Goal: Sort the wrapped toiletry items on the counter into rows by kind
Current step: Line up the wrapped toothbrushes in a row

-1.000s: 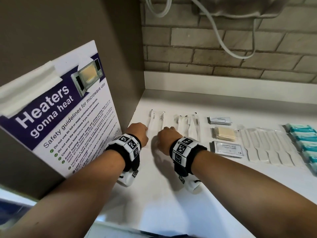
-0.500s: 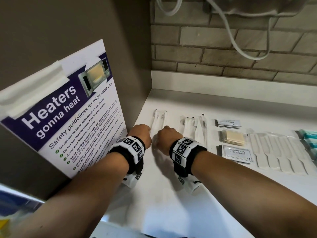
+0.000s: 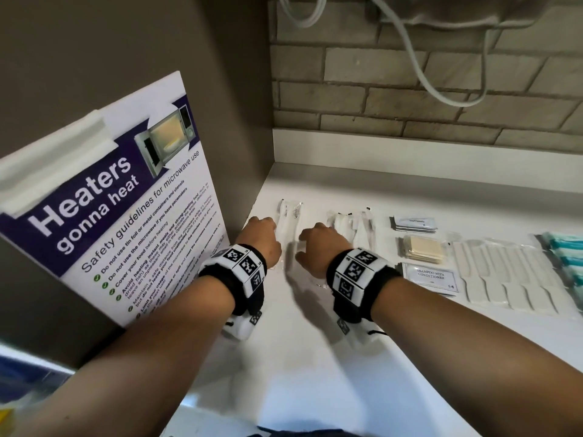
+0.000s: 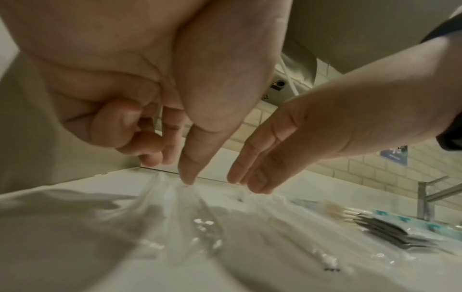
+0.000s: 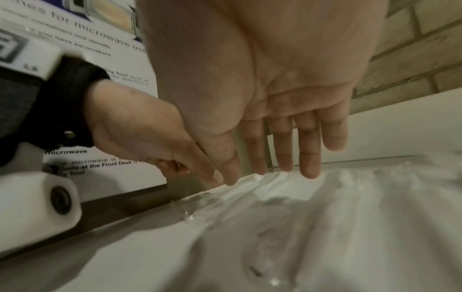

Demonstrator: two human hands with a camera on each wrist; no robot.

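Counter [image 3: 315, 357] runs L to R under the brick wall [image 3: 410, 99]; side panel at far L w/ microwave poster [image 3: 126, 222] leaning on it. Items lie in groups along the counter. Far L, by the panel: a clear-wrapped long pair [image 3: 288, 216]. Left hand [image 3: 263, 239] sits on that pair's L edge, right hand [image 3: 320, 247] just R of it, over the near end. Next R: a second clear-wrapped bunch [image 3: 353, 225]. R of that, a column of three: sachet stack [image 3: 415, 223] at back, flat wrapped pads [image 3: 424, 247] in the middle, shampoo sachet [image 3: 430, 277] nearest. Then a row of wrapped combs [image 3: 504, 275]; boxed items [image 3: 564, 250] at far R edge. Cable [image 3: 419, 64] hangs on wall above.
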